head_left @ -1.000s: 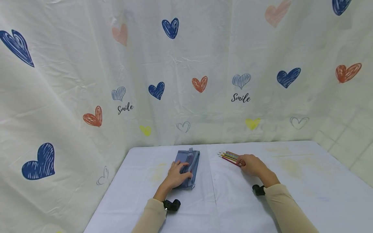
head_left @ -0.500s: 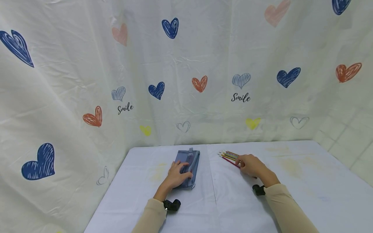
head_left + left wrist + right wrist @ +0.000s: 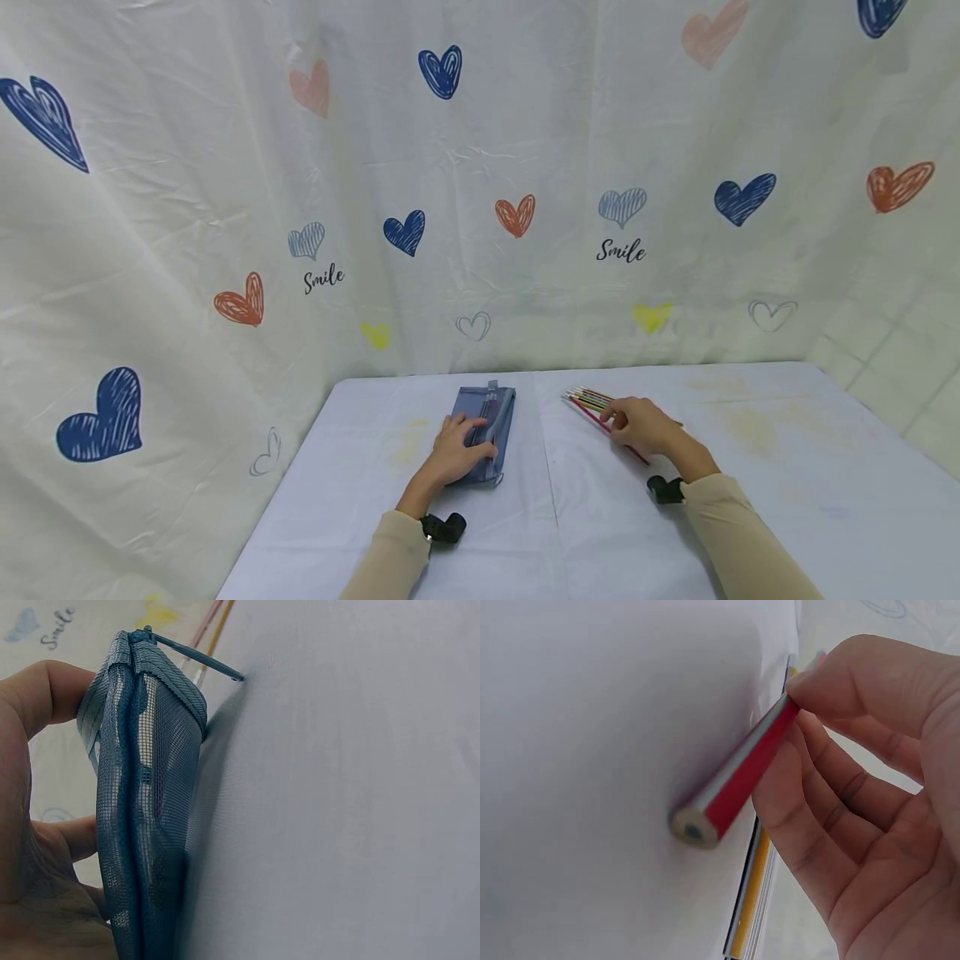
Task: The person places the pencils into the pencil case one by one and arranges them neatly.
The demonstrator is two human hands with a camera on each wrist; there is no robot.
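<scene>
The red pencil (image 3: 754,769), aligned with the other pencils (image 3: 594,398) a second earlier, had been swung out from them, its near end now exposed beyond the right hand (image 3: 641,423). It was pinched between that hand's thumb and fingers, its far end close to the bundle on the worktop (image 3: 570,533). To the left, the blue pouch (image 3: 469,403) was covered by the left hand (image 3: 452,455), its fingers spread. Selection of a single pencil was suggested.

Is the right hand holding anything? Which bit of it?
Yes: the right hand pinches a red-and-silver pencil about midway along its shaft, with the flat, unsharpened end sticking out.
</scene>
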